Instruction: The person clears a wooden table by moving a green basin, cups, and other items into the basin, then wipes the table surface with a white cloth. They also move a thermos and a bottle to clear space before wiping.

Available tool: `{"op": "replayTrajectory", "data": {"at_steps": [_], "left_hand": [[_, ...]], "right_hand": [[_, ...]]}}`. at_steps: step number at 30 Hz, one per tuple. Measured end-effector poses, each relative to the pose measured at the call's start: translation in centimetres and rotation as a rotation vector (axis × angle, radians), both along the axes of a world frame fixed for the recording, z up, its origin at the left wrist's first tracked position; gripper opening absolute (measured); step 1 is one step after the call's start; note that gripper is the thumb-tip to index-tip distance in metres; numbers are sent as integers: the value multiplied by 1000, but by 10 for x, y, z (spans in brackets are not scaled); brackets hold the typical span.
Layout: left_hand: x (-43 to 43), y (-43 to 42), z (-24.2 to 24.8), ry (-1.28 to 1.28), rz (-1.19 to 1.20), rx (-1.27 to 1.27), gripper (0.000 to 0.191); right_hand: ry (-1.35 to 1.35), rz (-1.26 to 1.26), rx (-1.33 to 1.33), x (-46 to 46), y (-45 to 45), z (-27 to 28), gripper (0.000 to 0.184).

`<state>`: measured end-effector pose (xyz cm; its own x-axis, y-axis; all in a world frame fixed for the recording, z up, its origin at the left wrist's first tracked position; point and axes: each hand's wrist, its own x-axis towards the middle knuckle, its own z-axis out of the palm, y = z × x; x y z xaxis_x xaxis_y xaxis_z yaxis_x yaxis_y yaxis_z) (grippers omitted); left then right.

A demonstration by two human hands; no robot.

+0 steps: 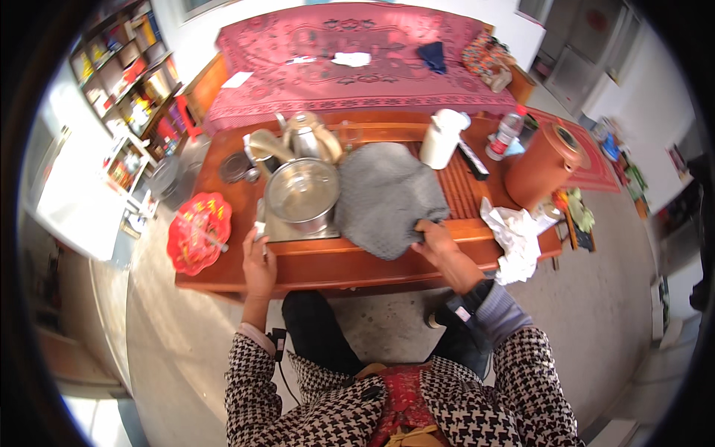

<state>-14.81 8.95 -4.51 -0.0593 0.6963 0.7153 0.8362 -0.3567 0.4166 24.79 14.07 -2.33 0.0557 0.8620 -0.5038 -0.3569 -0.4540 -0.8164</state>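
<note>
My right hand (444,251) pinches the near right corner of a grey textured cloth (385,195). The cloth spreads over the tea tray's slatted top (461,190) and hides part of it. At the tray's left front, my left hand (260,265) has its fingers around a small white object (260,228), too blurred to name. Just right of that hand stands a steel pot with a glass lid (303,193), on a flat plate (329,232) set into the tray. The cloth's left edge lies against the pot.
Behind the pot stands a metal kettle (306,139). A white jug (442,139), a plastic bottle (505,134) and a brown thermos jug (540,166) stand right. Crumpled white paper (515,240) overhangs the wooden table's front edge (335,274). A red scalloped dish (198,234) sits left.
</note>
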Motion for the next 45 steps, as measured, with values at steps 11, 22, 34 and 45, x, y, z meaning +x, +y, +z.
{"op": "replayTrajectory", "data": {"at_steps": [11,22,34,45], "left_hand": [[-1,34,-39,105,37,-141,32],[16,17,-24,50,22,-167,35],[100,-75,-5,17,-246,-190,26],[98,-90,-3,154,-251,-343,30]], "right_hand": [[44,-25,-25,-19,-13,32,44],[73,178,18,23,-37,31,72],[-368,-28,332,138,54,67,88],[-980,-40,470,122,184,36,115]]}}
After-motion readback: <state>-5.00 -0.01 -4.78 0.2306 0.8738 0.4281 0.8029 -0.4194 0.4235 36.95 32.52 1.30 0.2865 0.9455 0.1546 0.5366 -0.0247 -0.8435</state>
